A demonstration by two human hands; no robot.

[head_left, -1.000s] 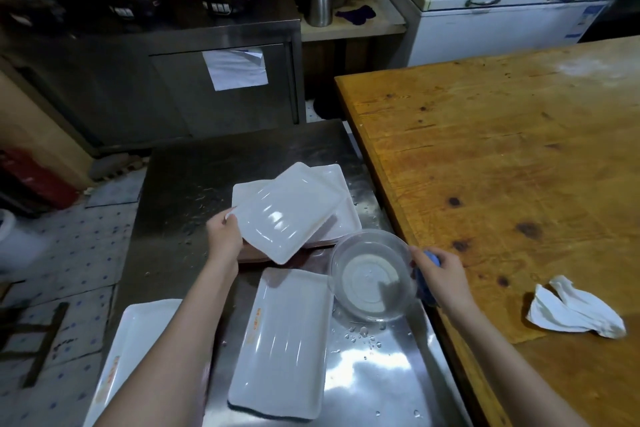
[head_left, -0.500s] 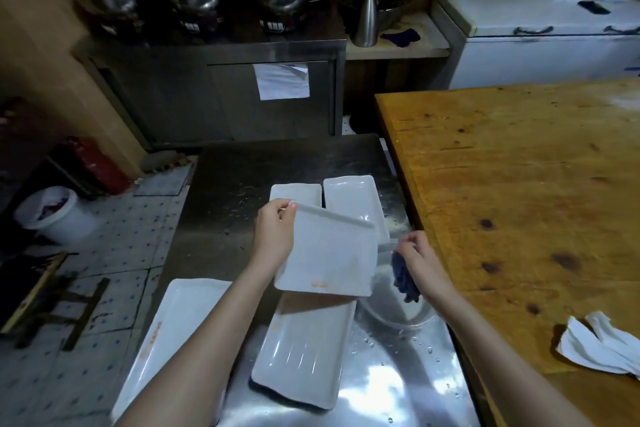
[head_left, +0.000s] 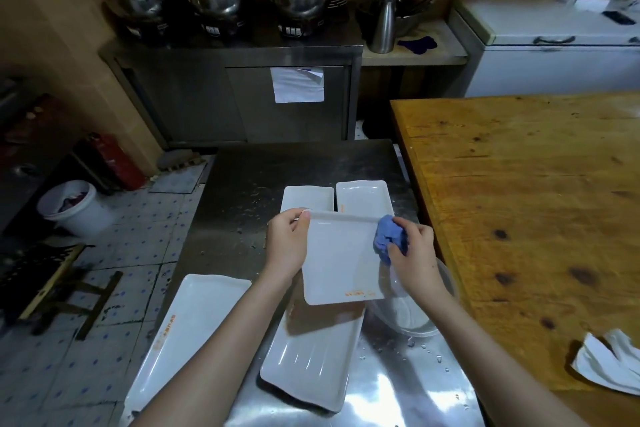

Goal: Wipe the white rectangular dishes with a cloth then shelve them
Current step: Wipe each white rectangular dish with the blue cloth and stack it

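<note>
Steel tabletop [head_left: 311,163], beneath both hands, carries the waiting dishes [head_left: 311,364]. Held dish [head_left: 341,260] is raised between the hands and tilted, seemingly for access. Left hand [head_left: 289,243] grips its far left corner, steadying it. Right hand [head_left: 414,253] clutches the blue cloth [head_left: 389,236] against the dish's right edge.

The lifted dish [head_left: 341,260] covers the far end of the long dish [head_left: 311,364] beneath and the near ends of the back-left dish [head_left: 306,198] and back-right dish [head_left: 363,196]; its orange print (tiny from here) can't be read. The right hand [head_left: 415,253] and forearm half-hide the clear bowl [head_left: 401,315], and the white paper [head_left: 602,364] runs off the right edge.
</note>
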